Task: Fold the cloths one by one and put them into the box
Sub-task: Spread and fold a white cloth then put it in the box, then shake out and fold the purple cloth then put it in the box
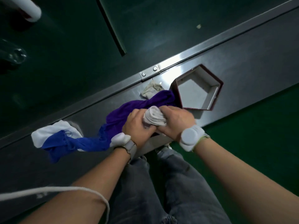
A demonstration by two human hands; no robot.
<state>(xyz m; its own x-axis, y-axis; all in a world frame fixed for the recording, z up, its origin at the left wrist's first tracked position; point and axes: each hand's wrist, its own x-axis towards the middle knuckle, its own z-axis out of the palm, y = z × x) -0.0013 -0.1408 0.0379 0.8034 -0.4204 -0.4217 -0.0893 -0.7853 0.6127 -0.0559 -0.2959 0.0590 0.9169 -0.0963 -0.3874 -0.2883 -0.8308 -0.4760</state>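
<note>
Both hands hold a small pale grey cloth [155,117], bunched into a roll, just above the steel table. My left hand [137,125] grips its left end and my right hand [176,122] grips its right end. Under and behind the hands lies a purple cloth [142,104]. A blue cloth [76,143] trails to the left over a white cloth [55,129]. A crumpled beige cloth [151,89] lies at the table's far edge. The hexagonal box [217,94], dark red outside and white inside, stands open and empty to the right of the cloths.
The steel table [252,68] runs diagonally, with a raised metal rim and bolted bracket [149,73] along its far side. Dark green floor [258,143] lies to the right. My legs in grey jeans [161,183] stand below the table edge. A white cord [80,189] crosses my left forearm.
</note>
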